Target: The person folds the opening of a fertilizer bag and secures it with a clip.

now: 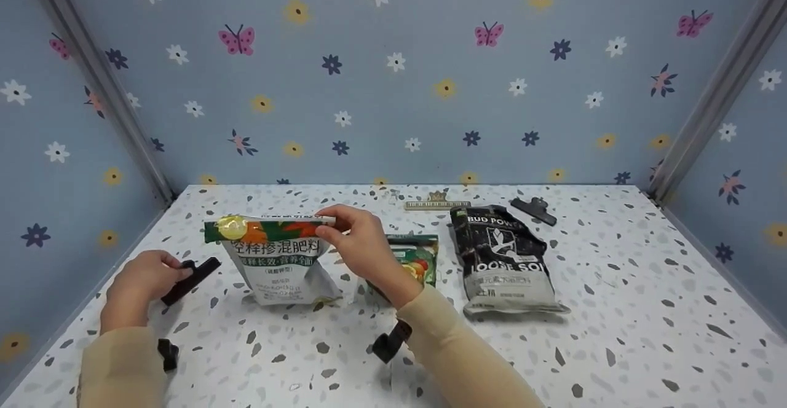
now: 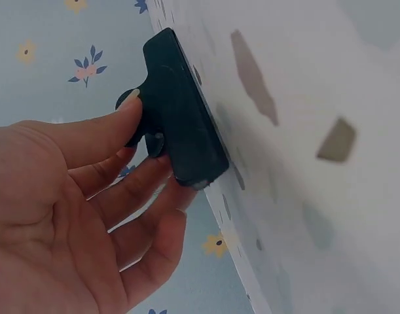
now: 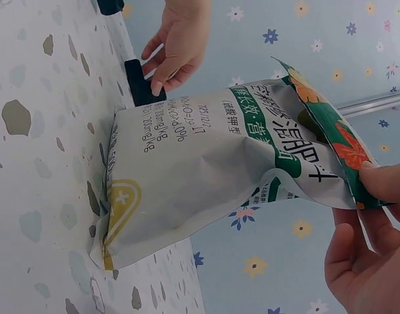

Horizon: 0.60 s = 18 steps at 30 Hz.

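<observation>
A white fertilizer bag (image 1: 280,273) stands upright on the table, its green-and-orange top strip (image 1: 264,230) folded over. My right hand (image 1: 363,242) pinches the right end of that strip between thumb and fingers, as the right wrist view shows close up. To the left of the bag, my left hand (image 1: 144,279) pinches a black bag clip (image 1: 192,281) by its handles. In the left wrist view the clip (image 2: 186,118) has its long bar close against the speckled table, thumb on one handle and fingers behind the other.
Behind my right wrist lies a smaller green bag (image 1: 415,254), partly hidden. A black-and-grey soil bag (image 1: 504,260) lies to its right. Toward the back are a gold clip (image 1: 438,202) and another black clip (image 1: 533,210). Patterned panels (image 1: 393,76) enclose the table (image 1: 615,334).
</observation>
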{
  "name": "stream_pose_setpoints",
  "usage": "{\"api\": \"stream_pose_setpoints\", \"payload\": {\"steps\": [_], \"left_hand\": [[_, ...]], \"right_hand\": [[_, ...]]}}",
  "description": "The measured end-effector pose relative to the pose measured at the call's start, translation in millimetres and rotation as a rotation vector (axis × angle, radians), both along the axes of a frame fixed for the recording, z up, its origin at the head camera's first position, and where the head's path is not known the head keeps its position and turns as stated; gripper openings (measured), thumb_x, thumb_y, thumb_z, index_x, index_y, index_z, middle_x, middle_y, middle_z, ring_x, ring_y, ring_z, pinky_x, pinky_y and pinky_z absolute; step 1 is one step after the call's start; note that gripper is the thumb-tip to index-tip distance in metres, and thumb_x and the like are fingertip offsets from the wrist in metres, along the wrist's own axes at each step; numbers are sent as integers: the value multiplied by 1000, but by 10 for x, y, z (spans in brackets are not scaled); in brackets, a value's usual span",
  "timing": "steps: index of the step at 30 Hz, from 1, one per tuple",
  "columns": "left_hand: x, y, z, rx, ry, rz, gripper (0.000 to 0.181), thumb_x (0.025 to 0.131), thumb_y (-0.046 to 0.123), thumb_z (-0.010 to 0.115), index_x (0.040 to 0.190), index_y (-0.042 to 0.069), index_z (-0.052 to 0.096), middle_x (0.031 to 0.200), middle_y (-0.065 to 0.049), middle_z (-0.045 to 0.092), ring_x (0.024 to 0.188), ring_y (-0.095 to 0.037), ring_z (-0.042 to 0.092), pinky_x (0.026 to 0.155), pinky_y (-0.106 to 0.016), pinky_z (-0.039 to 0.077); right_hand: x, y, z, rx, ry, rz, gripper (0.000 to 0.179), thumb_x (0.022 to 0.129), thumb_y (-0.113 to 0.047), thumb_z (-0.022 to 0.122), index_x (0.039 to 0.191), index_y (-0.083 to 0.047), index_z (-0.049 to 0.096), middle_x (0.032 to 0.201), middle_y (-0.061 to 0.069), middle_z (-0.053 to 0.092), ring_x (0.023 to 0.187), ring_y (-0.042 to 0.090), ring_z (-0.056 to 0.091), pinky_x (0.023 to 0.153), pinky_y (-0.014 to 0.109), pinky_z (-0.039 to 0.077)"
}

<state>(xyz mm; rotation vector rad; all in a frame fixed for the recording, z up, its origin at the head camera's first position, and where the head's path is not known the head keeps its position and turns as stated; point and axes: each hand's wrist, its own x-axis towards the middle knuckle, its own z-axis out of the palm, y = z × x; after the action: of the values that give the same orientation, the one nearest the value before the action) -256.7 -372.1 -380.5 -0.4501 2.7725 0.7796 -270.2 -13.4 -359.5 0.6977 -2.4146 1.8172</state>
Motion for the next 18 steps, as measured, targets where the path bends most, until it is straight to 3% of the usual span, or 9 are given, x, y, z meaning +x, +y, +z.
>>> {"api": "stream_pose_setpoints", "payload": {"steps": [4, 9, 15, 18], "left_hand": [[-17, 23, -14, -6, 27, 5, 47, 97, 32, 63, 122, -6, 49, 114, -30, 52, 94, -40, 51, 76, -51, 43], [-51, 41, -41, 16, 78, 21, 63, 97, 35, 63, 134, -11, 43, 126, -36, 48, 103, -44, 52, 87, -58, 43], [-72, 53, -59, 31, 187, -7, 67, 99, 43, 57, 137, -11, 47, 135, -37, 45, 117, -50, 47, 96, -61, 39], [-79, 100, -33, 63, 237, 12, 69, 101, 47, 53, 139, -10, 46, 137, -36, 45, 120, -51, 45, 97, -61, 38]], "right_hand": [[0, 2, 2, -3, 1, -2, 24, 96, -14, 68, 119, -15, 71, 90, -3, 66, 82, 15, 62, 63, 27, 52], [7, 2, 13, -4, 4, -6, 24, 95, -13, 68, 120, -14, 71, 90, -3, 67, 80, 15, 62, 63, 27, 51], [17, 8, 13, -5, 4, 3, 25, 96, -13, 68, 121, -12, 70, 93, -3, 67, 83, 16, 62, 64, 27, 51], [19, 12, 14, -1, 13, 6, 28, 96, -13, 67, 124, -10, 69, 94, -2, 66, 84, 18, 62, 64, 26, 51]]}}
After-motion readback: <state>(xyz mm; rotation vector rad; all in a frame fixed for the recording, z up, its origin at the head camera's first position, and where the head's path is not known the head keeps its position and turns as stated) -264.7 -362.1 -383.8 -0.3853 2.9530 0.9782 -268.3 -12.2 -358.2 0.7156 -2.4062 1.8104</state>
